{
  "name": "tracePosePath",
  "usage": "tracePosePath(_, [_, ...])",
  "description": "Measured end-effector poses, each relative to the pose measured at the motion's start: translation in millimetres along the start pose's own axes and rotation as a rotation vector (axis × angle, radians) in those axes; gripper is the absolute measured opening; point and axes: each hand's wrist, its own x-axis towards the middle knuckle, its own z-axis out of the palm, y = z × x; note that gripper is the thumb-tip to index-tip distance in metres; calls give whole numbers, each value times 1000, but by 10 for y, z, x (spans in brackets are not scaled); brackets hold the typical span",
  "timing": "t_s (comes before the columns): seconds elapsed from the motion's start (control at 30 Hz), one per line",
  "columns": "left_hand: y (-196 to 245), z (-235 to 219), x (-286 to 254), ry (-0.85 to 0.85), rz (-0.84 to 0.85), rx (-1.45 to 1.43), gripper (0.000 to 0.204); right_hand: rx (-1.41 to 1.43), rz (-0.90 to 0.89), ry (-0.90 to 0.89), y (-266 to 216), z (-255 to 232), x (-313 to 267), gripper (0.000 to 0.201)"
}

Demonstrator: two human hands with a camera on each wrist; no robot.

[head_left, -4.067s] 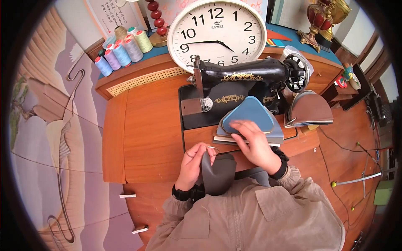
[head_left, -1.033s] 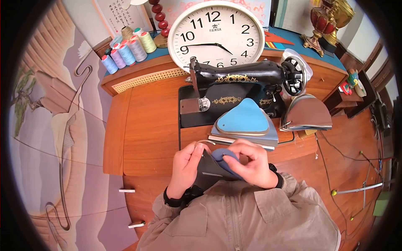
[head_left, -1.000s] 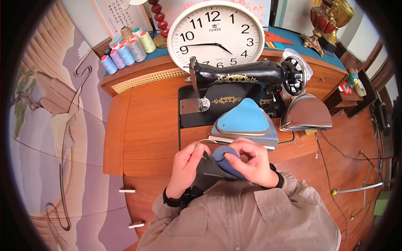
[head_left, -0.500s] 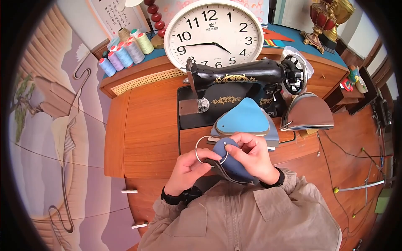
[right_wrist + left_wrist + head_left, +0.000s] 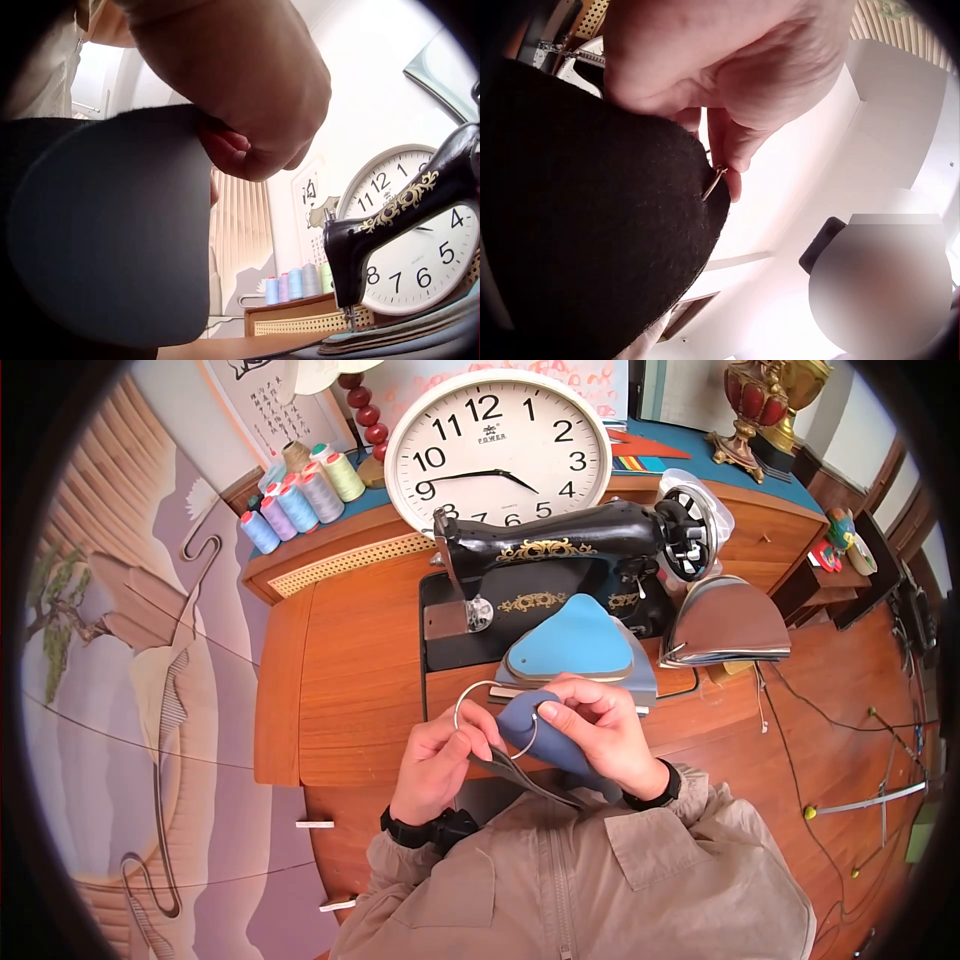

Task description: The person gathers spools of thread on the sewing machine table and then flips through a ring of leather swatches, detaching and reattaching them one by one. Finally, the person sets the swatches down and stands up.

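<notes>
My left hand pinches an open metal binder ring together with the corner of a dark grey leather-like swatch. In the left wrist view the ring runs through that swatch's corner, close by the fingertips. Between right thumb and fingers, my right hand grips a rounded slate-blue swatch. The ring's other end lies at the hole near its tip. Smooth and stiff, the blue swatch fills the left of the right wrist view.
Beyond the hands lies a pile topped by a bright blue swatch. A black sewing machine stands behind it, before a large clock. A brown swatch bundle sits right; thread spools stand back left.
Earlier my right hand was over the bright blue pile; it then came to the left hand with the slate-blue swatch. The ring has turned upright and its end has come to the swatch's hole.
</notes>
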Motion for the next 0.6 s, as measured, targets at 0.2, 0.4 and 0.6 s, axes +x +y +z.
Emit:
tracePosePath(0.2, [39,64,-31,52,24,110,34,-374,-193,-56,-135,-10,-74,16])
tracePosePath(0.4, [78,108,-77,128,47,141,33,-810,-542,-37,-212,28,-118,25])
tracePosePath(0.6, [148,145,-114,168,62,151,27,-973,-702,-56,-236,77,-95,27])
